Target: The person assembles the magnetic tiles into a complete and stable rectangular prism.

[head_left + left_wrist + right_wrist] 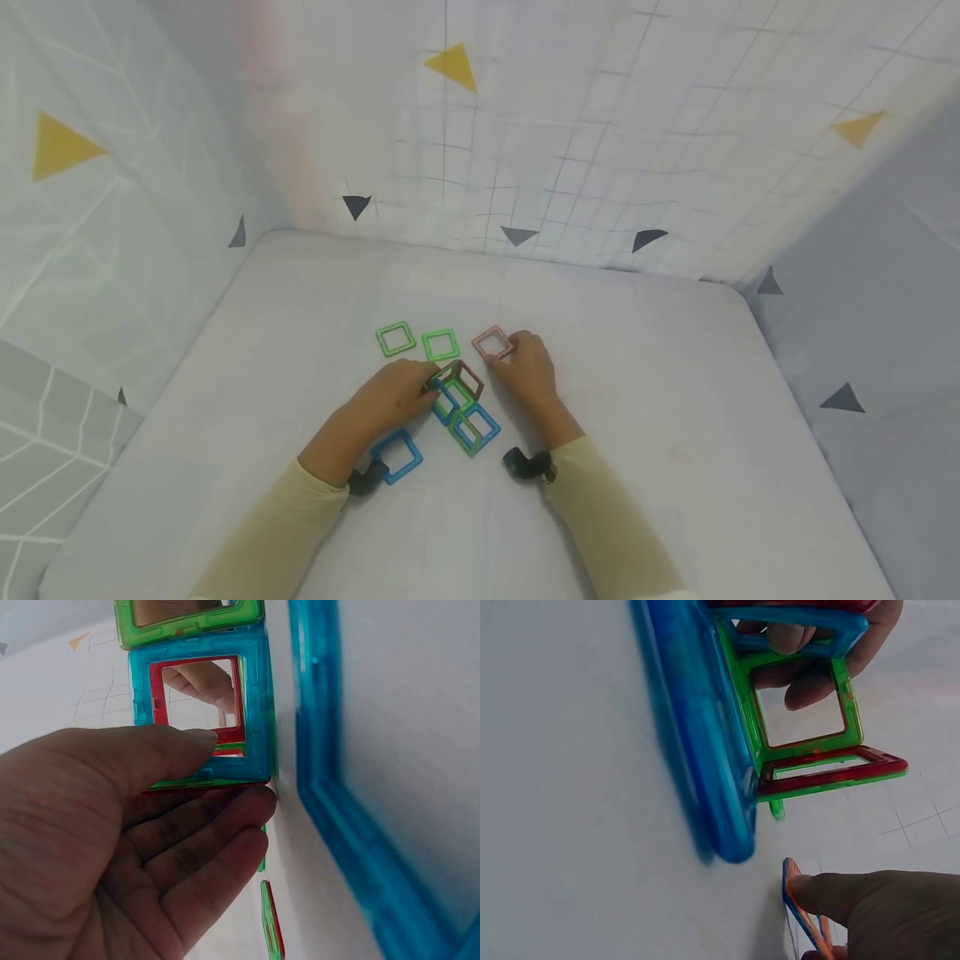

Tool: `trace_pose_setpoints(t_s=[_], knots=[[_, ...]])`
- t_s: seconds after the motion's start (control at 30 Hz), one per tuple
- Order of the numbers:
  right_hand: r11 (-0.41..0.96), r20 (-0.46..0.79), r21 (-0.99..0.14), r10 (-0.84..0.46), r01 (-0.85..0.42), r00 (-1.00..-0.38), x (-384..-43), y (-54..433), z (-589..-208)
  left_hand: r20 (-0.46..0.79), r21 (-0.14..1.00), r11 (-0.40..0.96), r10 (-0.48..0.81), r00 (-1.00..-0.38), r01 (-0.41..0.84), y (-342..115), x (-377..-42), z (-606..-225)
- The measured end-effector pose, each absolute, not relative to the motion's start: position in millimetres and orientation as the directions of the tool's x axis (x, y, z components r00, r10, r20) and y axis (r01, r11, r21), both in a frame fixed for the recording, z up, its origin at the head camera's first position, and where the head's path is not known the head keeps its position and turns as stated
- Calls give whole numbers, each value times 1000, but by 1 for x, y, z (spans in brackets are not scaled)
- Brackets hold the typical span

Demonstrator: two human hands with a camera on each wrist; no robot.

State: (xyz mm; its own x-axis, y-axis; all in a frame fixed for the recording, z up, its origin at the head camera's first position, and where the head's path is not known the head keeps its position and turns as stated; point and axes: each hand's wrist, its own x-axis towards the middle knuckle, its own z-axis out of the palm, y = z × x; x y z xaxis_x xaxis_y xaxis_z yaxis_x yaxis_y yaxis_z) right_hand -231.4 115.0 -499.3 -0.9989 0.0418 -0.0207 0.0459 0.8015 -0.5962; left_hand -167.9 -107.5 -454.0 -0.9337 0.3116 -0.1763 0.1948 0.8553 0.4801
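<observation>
My left hand grips a small build of square magnetic tiles, its thumb pressed on an upright blue tile and the other fingers behind. Red and green tiles stand joined to that blue one. At the build's near end, a green tile leans beside another blue tile. To the right of the build, my right hand pinches a separate orange square tile between thumb and fingers. In the right wrist view the orange tile is tilted, its lower edge close to the white surface.
Two loose green tiles lie beyond the left hand. A loose blue tile lies by the left wrist, partly behind the black wrist camera. White walls with triangle markers stand around the white table.
</observation>
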Motion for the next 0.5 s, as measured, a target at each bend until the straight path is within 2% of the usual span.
trace_pose_setpoints(t_s=[0.23,0.5], knots=[[734,20,-679,35,12,-999,-226,124,-499,-185,485,854,312,-932,189,-107,-169,-454],[781,97,-624,38,-31,-995,-214,133,-490,-189,488,851,317,-929,192,-108,-170,-455]])
